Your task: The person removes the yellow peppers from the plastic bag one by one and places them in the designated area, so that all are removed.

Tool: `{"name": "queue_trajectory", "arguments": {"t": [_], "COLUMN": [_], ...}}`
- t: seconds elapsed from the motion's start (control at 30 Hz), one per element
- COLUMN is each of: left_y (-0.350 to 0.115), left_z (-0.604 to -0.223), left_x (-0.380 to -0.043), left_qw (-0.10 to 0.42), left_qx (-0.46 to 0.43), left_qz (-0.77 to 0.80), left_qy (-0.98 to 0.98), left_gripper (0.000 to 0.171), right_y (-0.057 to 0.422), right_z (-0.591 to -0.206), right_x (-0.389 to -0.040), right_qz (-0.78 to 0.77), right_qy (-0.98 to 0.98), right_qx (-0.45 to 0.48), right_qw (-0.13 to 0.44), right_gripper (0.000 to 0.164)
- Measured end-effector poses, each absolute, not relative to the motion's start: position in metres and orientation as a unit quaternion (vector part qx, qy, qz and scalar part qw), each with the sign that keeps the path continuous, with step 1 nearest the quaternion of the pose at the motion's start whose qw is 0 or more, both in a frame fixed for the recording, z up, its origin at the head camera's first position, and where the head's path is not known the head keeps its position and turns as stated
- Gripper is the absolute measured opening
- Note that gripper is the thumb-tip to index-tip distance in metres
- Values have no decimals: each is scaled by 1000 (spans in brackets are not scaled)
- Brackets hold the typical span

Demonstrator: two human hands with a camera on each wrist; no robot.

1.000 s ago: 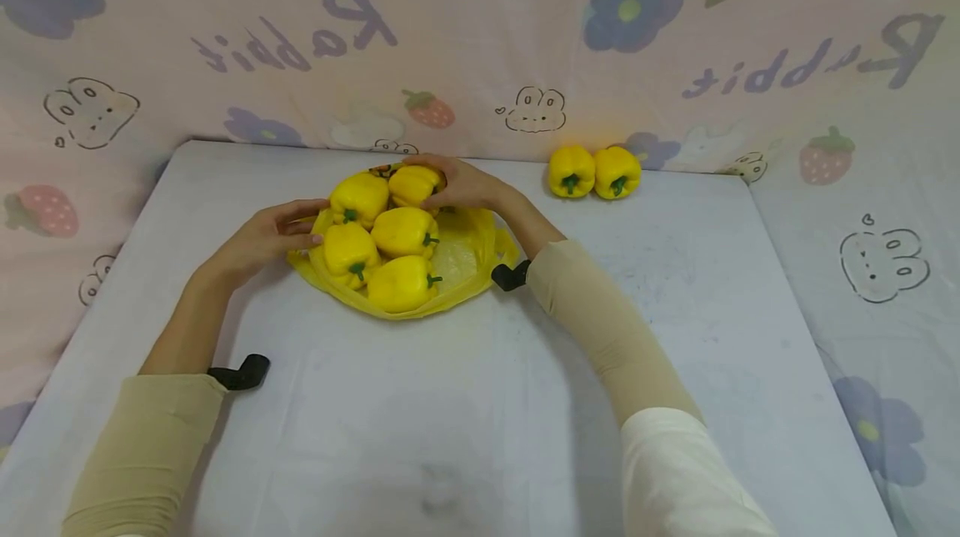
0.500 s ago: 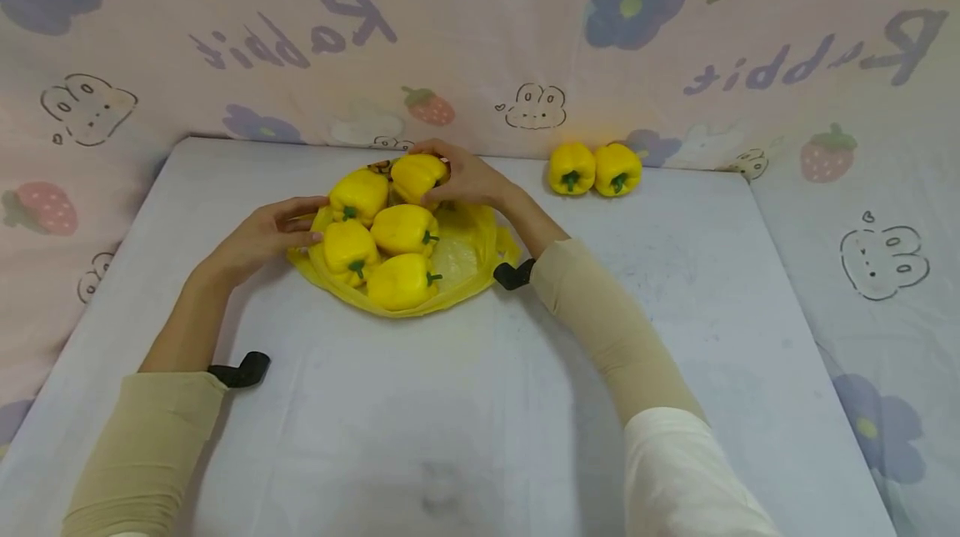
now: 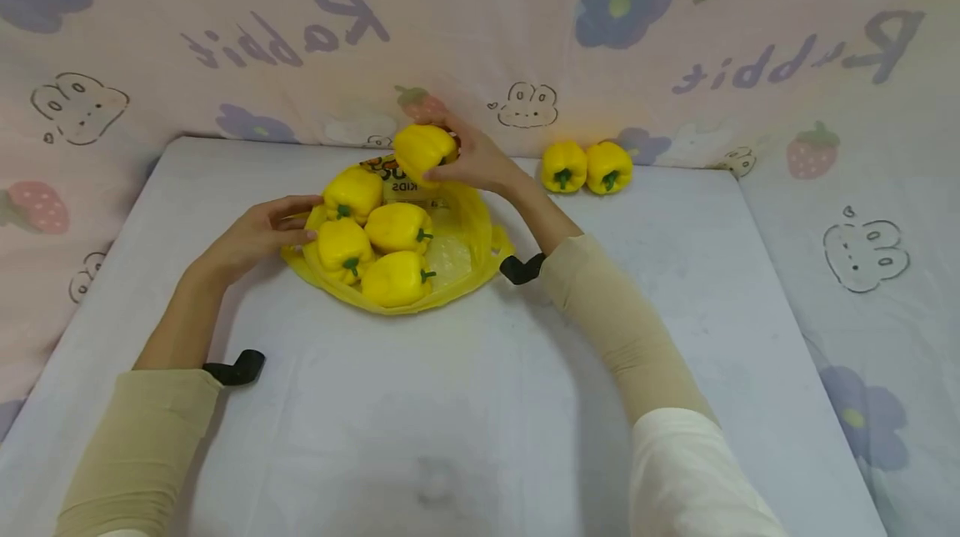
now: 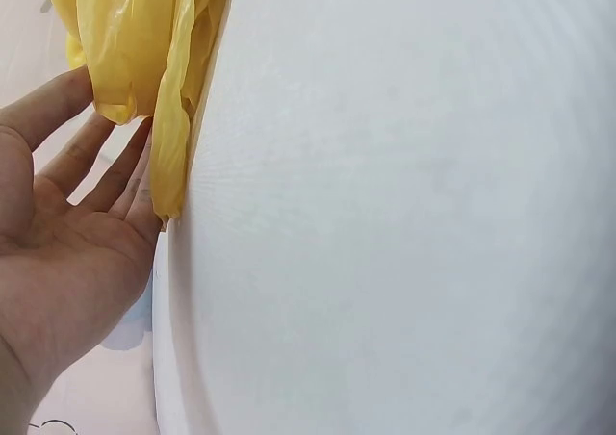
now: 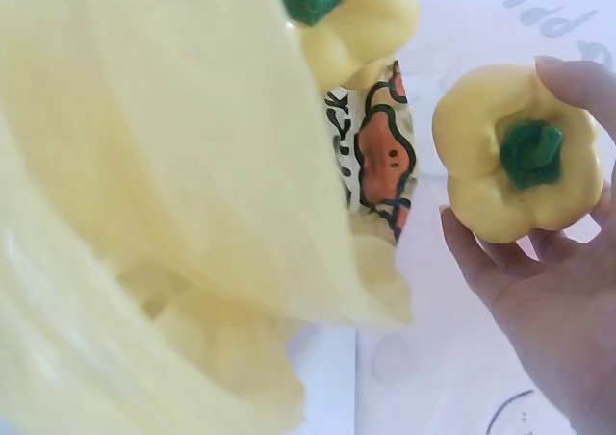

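Note:
My right hand (image 3: 476,158) grips a yellow bell pepper (image 3: 422,151), held up above the far rim of a yellow plastic bag (image 3: 450,287). In the right wrist view that bell pepper (image 5: 472,146) shows its green stem, with thumb and fingers around its sides. Several more yellow bell peppers (image 3: 396,278) lie in the open bag, towards its left side. My left hand (image 3: 262,233) rests against the bag's left edge. Its fingers are extended and touch the yellow plastic (image 4: 130,40) in the left wrist view; some fingertips are hidden behind it.
Two yellow bell peppers (image 3: 587,168) stand side by side at the back of the white table (image 3: 450,404). A printed cloth (image 3: 480,45) hangs behind it. Printed packaging with lettering (image 3: 405,185) shows at the bag's far side.
My right hand has lifted one bell pepper up and away from the others, uncovering the printed lettering beneath. My left hand has stayed at the bag's edge.

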State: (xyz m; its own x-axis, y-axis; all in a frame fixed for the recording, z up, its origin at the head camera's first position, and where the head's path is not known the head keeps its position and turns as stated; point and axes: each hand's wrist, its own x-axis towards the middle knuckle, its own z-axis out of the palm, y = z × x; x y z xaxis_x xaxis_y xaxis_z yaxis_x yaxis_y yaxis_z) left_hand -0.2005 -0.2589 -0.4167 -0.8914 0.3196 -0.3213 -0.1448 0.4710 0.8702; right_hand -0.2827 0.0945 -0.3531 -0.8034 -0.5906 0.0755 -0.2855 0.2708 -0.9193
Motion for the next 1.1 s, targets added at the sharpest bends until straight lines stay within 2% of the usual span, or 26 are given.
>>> {"name": "queue_trajectory", "arguments": {"t": [0.2, 1.1], "left_y": [-260, -258], "left_z": [-418, -417], "left_x": [-202, -200], "left_qw": [231, 231], "left_qx": [49, 50], "left_qz": [513, 512], "left_qy": [825, 826], "left_gripper": [67, 66], "right_y": [107, 196], "right_z": [-336, -325], "right_x": [-268, -247], "right_qz": [-557, -549], "right_qy": [774, 820], "right_qx": [-272, -158], "right_qw": [125, 36], "right_gripper": [74, 73]}}
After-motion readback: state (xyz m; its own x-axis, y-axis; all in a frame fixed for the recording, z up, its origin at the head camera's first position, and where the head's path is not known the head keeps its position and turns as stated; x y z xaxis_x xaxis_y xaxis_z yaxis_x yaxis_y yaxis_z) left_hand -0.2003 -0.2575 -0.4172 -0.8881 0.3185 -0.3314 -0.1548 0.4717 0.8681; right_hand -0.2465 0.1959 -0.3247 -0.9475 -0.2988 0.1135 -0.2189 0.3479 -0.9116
